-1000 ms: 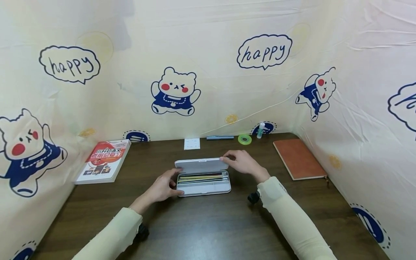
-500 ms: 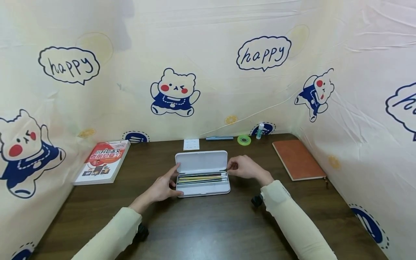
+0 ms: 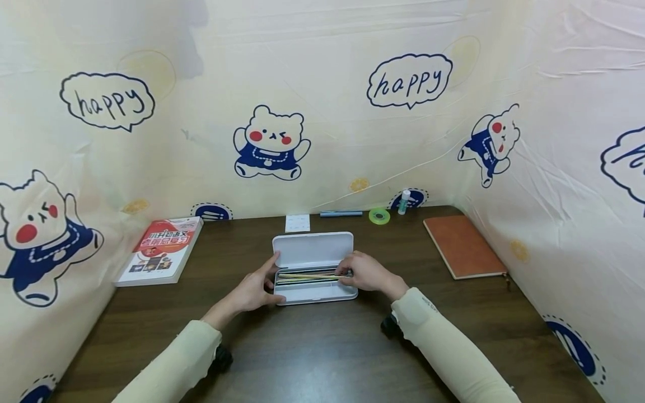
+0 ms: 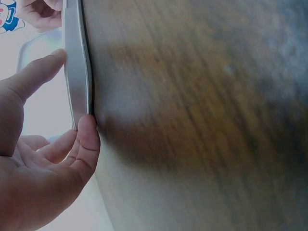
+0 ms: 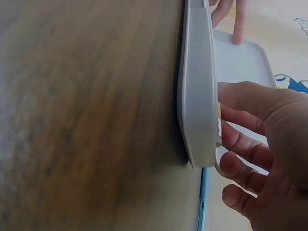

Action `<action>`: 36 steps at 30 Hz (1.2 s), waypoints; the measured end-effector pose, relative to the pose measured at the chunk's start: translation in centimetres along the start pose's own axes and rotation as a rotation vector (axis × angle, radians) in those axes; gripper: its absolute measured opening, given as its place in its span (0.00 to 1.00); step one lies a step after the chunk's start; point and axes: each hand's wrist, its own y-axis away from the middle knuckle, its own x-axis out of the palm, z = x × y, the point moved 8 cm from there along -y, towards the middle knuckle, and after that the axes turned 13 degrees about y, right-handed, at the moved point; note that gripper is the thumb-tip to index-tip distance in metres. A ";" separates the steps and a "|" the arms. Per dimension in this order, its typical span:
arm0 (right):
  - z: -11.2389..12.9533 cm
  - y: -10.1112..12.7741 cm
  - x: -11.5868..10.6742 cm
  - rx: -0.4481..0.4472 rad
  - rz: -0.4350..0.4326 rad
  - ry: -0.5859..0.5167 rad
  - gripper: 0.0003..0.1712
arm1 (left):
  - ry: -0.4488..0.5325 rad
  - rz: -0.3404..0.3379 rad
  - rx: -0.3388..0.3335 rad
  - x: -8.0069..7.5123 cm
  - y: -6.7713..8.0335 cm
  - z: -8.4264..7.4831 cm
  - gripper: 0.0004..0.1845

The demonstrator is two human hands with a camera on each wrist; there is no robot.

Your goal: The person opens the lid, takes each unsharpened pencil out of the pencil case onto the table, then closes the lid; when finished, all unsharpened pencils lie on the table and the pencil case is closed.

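A white pencil case [image 3: 317, 295] stands with its lid [image 3: 312, 250] raised on the dark wooden table. Several pencils lie lengthwise inside. My left hand [image 3: 253, 289] holds the case's left end, the thumb at the front corner and a fingertip up by the lid. In the left wrist view, the thumb and fingers of that hand [image 4: 43, 163] touch the case's side [image 4: 77, 62]. Over the right part of the case, my right hand [image 3: 367, 272] pinches the end of a yellow pencil [image 3: 309, 276], which slants slightly above the others. The right wrist view shows its metal-banded end [image 5: 219, 132] by the fingers.
A red-and-white book [image 3: 161, 252] lies at the left, and a brown notebook [image 3: 463, 246] at the right. Along the back edge are a white card [image 3: 297, 223], a blue pen [image 3: 341, 214], a green tape roll [image 3: 379, 216] and a glue stick [image 3: 403, 202]. Printed cloth walls surround the table.
The lid has swung up and back. My right hand has let go of it, moved down over the case and taken hold of the yellow pencil. My left hand stays at the case's left end.
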 end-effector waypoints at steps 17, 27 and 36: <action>0.5 -0.6 0.0 -0.021 0.019 -0.035 0.03 | 0.013 0.010 0.007 -0.5 0.1 0.5 0.64; -0.4 -0.4 -0.3 0.010 -0.001 -0.078 0.04 | 0.014 0.016 0.005 -1.1 0.3 0.9 0.64; -4.4 1.1 -1.5 0.109 -0.031 -0.147 0.04 | 0.025 0.026 0.005 -1.2 0.3 0.9 0.63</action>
